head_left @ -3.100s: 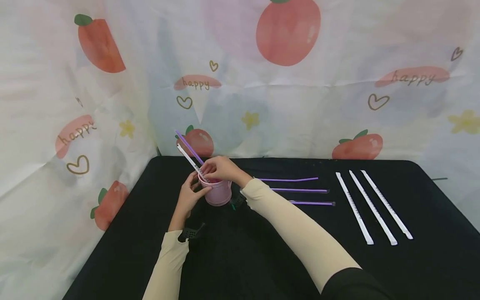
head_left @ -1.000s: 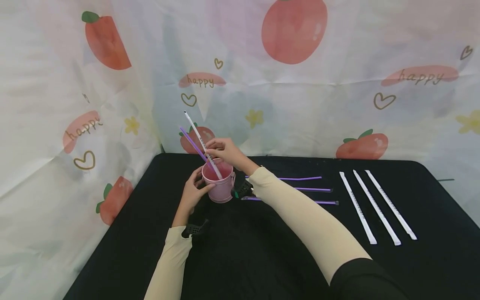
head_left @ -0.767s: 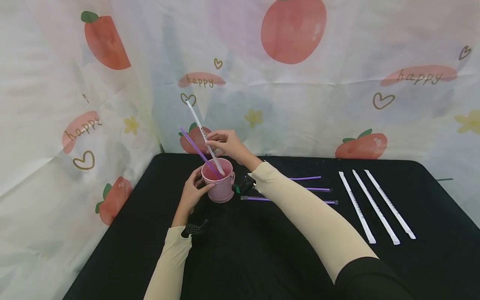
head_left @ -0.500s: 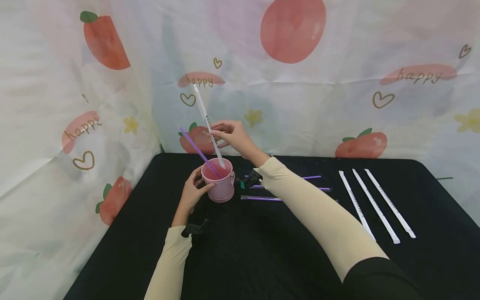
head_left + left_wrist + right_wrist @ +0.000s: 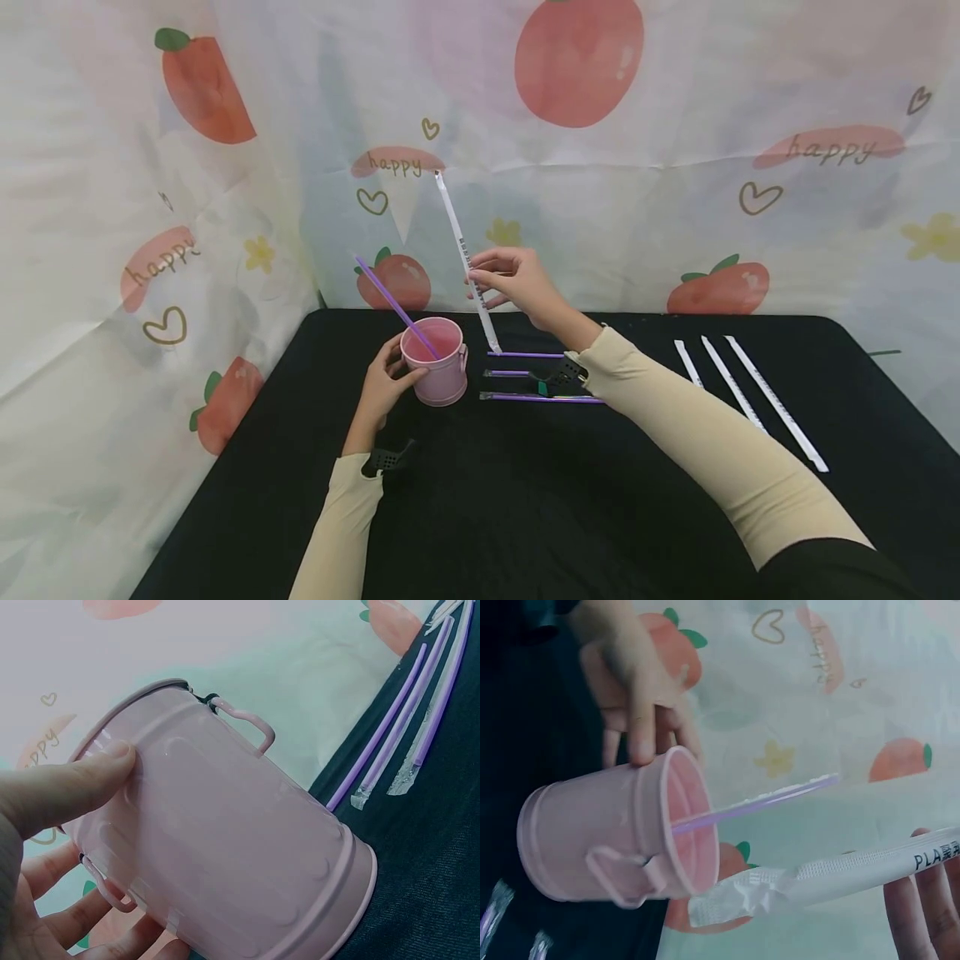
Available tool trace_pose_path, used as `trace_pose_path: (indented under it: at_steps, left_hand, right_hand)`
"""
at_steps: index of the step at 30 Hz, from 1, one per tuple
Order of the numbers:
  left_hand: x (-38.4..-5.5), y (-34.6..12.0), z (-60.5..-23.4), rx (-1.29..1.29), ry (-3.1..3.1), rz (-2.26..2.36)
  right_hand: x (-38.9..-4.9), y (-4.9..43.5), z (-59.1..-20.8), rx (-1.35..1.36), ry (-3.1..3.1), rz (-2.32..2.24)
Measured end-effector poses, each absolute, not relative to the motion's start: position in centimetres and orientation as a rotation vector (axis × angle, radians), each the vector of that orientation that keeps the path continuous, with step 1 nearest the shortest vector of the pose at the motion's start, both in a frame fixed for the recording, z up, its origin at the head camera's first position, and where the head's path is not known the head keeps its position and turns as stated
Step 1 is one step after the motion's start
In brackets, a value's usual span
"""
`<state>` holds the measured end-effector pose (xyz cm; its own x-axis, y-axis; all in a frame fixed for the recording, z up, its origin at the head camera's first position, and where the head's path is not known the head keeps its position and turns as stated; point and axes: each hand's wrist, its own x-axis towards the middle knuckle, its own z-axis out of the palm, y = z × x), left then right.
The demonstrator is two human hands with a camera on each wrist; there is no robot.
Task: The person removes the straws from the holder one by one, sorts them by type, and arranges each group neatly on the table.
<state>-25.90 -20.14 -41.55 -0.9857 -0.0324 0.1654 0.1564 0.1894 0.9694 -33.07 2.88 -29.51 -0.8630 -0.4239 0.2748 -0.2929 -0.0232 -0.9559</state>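
My left hand (image 5: pixel 384 390) grips the left side of a small pink metal bucket (image 5: pixel 442 385), thumb on the front near the rim and fingers behind. The bucket stands upright on the black table and has small side handles. One purple straw (image 5: pixel 386 288) in clear wrap leans out of it to the left. My right hand (image 5: pixel 517 279) pinches a paper-wrapped white straw (image 5: pixel 456 218) by its middle, to the right of the bucket. In the right wrist view, the wrapped straw's crimped lower end (image 5: pixel 735 896) shows beside the bucket's rim, outside the opening.
Several purple straws (image 5: pixel 525 397) lie side by side on the black table (image 5: pixel 540 483) right of the bucket, partly under my right forearm. Farther right are three white wrapped straws (image 5: pixel 776 403), two partly hidden by my sleeve. A printed cloth backdrop (image 5: pixel 600 208) rises behind the table.
My right hand has drawn the white straw up out of the bucket and carried it to the right. The purple straw stays in the bucket, and my left hand keeps its grip.
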Motion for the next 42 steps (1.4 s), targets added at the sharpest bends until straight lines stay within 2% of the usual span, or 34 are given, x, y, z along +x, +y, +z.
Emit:
trace_pose_path:
  at_steps: [23, 42]
  left_hand:
    - [-25.5, -20.1, -42.1, -0.112, -2.295, -1.913]
    - [-26.0, -20.1, -41.6, -0.112, -2.308, -1.902]
  right_hand:
    - [-28.6, 14.7, -32.1, -0.704, 2.383, -1.640]
    - [-27.7, 26.2, -33.2, -0.519, 2.671, -1.489]
